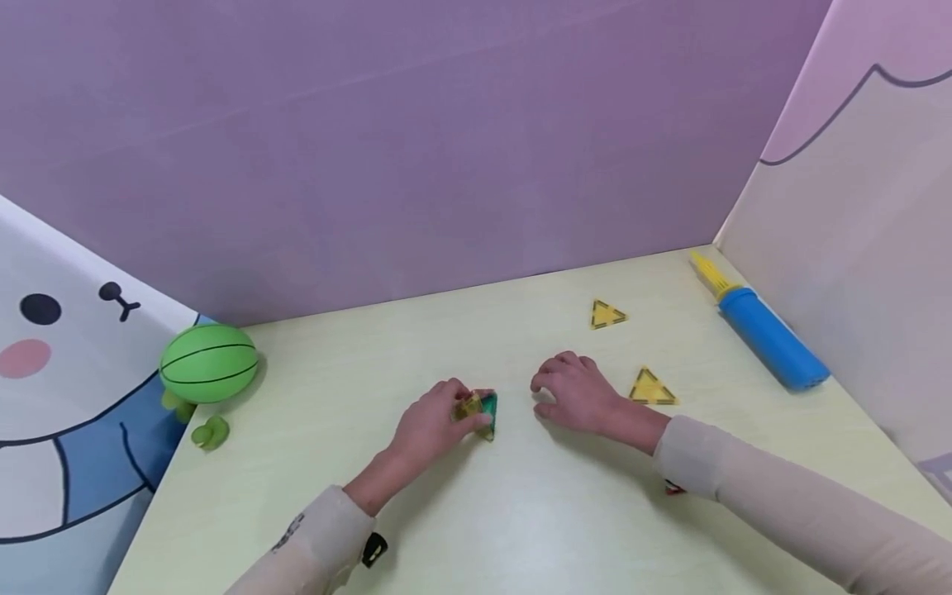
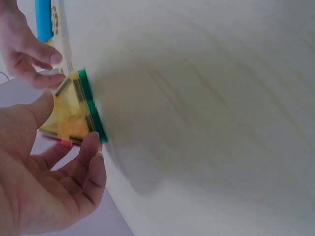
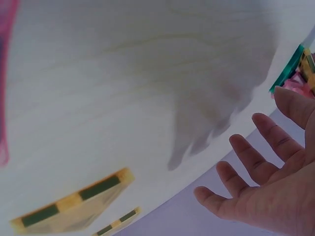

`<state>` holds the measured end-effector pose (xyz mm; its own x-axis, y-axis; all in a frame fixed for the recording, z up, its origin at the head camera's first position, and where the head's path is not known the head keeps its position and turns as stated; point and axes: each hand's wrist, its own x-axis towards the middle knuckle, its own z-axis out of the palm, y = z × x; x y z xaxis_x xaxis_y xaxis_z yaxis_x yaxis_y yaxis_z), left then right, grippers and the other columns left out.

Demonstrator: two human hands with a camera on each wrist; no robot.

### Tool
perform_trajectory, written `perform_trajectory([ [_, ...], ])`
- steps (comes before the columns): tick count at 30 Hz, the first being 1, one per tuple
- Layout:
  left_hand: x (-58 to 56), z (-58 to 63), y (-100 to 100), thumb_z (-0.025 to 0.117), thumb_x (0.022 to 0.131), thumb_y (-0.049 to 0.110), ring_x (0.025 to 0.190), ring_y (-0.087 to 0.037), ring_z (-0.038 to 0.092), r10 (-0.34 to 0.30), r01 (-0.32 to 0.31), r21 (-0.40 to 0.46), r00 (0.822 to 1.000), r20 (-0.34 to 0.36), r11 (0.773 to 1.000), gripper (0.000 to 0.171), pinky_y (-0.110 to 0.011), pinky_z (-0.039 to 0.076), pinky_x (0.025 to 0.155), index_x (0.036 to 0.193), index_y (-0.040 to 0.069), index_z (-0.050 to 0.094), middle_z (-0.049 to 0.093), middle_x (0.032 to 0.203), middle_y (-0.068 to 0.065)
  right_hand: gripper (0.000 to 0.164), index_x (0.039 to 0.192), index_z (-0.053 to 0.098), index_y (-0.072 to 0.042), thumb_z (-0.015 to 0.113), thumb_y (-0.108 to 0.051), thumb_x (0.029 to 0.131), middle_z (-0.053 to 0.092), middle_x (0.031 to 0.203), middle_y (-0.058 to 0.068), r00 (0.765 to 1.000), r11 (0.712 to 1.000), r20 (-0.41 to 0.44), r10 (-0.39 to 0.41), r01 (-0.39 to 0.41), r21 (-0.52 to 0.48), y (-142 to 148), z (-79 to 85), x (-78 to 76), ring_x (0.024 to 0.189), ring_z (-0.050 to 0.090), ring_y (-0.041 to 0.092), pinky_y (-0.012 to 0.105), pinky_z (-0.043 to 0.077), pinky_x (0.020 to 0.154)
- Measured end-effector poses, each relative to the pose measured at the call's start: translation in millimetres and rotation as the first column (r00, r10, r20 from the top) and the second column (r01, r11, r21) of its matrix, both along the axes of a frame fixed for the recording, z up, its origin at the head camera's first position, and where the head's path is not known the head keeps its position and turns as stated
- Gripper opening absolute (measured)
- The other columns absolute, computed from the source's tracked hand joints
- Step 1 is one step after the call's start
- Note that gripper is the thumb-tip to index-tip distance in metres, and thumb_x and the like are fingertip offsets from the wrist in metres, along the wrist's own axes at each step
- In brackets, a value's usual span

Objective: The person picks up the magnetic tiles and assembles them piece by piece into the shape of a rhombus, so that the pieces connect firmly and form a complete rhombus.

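My left hand [image 1: 427,430] pinches a small block built from see-through magnetic tiles [image 2: 69,110], thumb on one side and fingertips on the other. Yellow triangles face the left wrist camera, a green tile [image 2: 92,105] lies along the tabletop side, and a pink edge shows below. A short gap to the right, my right hand [image 1: 578,395] hovers over the table with spread, slightly bent fingers and holds nothing. One yellow triangle tile [image 1: 653,388] lies beside the right wrist; another yellow triangle [image 1: 607,315] lies farther back.
A blue pump with a yellow nozzle [image 1: 773,337] lies at the right by the wall. At the left edge are a green ball [image 1: 210,364] and a small green toy [image 1: 211,433]. A red piece [image 1: 673,490] peeks out under the right sleeve. Purple wall panel [image 1: 446,165] behind.
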<state>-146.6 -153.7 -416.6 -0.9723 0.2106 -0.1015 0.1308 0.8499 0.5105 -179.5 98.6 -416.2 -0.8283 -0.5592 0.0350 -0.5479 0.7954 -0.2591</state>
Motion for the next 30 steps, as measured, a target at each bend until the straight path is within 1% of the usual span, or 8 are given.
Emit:
perform_trajectory([
  [2,-0.9,1.6,-2,0.073,0.088,0.05,0.094,-0.018,0.062,-0.019,0.019,0.0,1.0,-0.001,1.0,0.056,-0.034,0.054,0.075,0.128,0.013,0.061,0.068,0.119,-0.005,0.022,0.108,0.074,-0.017,0.073,-0.028,0.09,0.067,0.123,0.009,1.0,1.0,-0.003,-0.01,0.01,-0.002,4,2.1,-0.5,0.124,0.052,0.038,0.065,0.043,0.099],
  [4,-2.9,2.9,-5,0.073,0.088,0.048,0.107,-0.022,0.065,-0.062,0.062,-0.006,0.998,-0.005,0.998,0.061,-0.041,0.055,0.085,0.138,0.016,0.058,0.067,0.128,-0.006,0.023,0.109,0.074,-0.016,0.073,-0.028,0.089,0.067,0.123,0.009,1.0,1.0,-0.009,-0.022,0.022,-0.008,8,4.7,-1.3,0.124,0.052,0.039,0.065,0.043,0.098],
  [7,-7.2,4.1,-10,0.07,0.092,0.043,0.126,-0.025,0.06,-0.173,0.173,-0.018,0.985,-0.015,0.985,0.063,-0.045,0.051,0.1,0.148,0.023,0.049,0.062,0.141,-0.005,0.024,0.11,0.074,-0.015,0.074,-0.027,0.089,0.067,0.124,0.01,0.999,0.999,-0.016,-0.04,0.04,-0.021,14,8.1,-2.1,0.124,0.052,0.04,0.066,0.043,0.098],
  [10,-11.0,4.7,-14,0.068,0.094,0.039,0.12,-0.022,0.063,-0.266,0.265,-0.038,0.964,-0.025,0.963,0.056,-0.044,0.051,0.098,0.146,0.026,0.052,0.064,0.136,-0.001,0.024,0.109,0.074,-0.014,0.074,-0.027,0.089,0.067,0.125,0.01,0.999,0.998,-0.022,-0.045,0.044,-0.033,19,10.1,-1.9,0.124,0.053,0.041,0.066,0.043,0.097],
  [12,-12.0,5.6,-15,0.067,0.094,0.038,0.11,-0.018,0.063,-0.299,0.297,-0.056,0.954,-0.035,0.953,0.049,-0.041,0.051,0.094,0.141,0.026,0.057,0.067,0.13,0.001,0.024,0.109,0.074,-0.015,0.074,-0.027,0.089,0.067,0.125,0.011,0.999,0.998,-0.022,-0.043,0.043,-0.036,21,10.6,-1.3,0.123,0.053,0.042,0.067,0.044,0.096],
  [16,-11.8,6.4,-18,0.068,0.094,0.039,0.099,-0.015,0.061,-0.312,0.308,-0.076,0.948,-0.054,0.948,0.044,-0.039,0.051,0.088,0.135,0.024,0.061,0.069,0.121,0.003,0.023,0.108,0.074,-0.015,0.074,-0.027,0.089,0.067,0.124,0.011,0.999,0.998,-0.022,-0.045,0.044,-0.034,24,10.9,0.7,0.123,0.053,0.041,0.067,0.044,0.096],
  [27,-7.3,2.0,-22,0.067,0.094,0.038,0.098,-0.013,0.06,-0.307,0.301,-0.093,0.95,-0.057,0.949,0.047,-0.037,0.05,0.087,0.139,0.025,0.057,0.067,0.127,0.002,0.024,0.11,0.074,-0.015,0.075,-0.028,0.089,0.067,0.125,0.011,0.998,0.997,-0.034,-0.058,0.056,-0.044,31,7.9,2.3,0.124,0.053,0.041,0.067,0.043,0.097],
  [30,-6.3,0.3,-22,0.068,0.094,0.037,0.102,-0.014,0.061,-0.304,0.298,-0.091,0.951,-0.054,0.95,0.048,-0.038,0.051,0.09,0.139,0.026,0.057,0.066,0.13,0.003,0.026,0.111,0.074,-0.015,0.075,-0.028,0.089,0.067,0.125,0.011,0.997,0.996,-0.038,-0.067,0.065,-0.054,34,8.7,3.1,0.124,0.053,0.041,0.067,0.043,0.097],
])
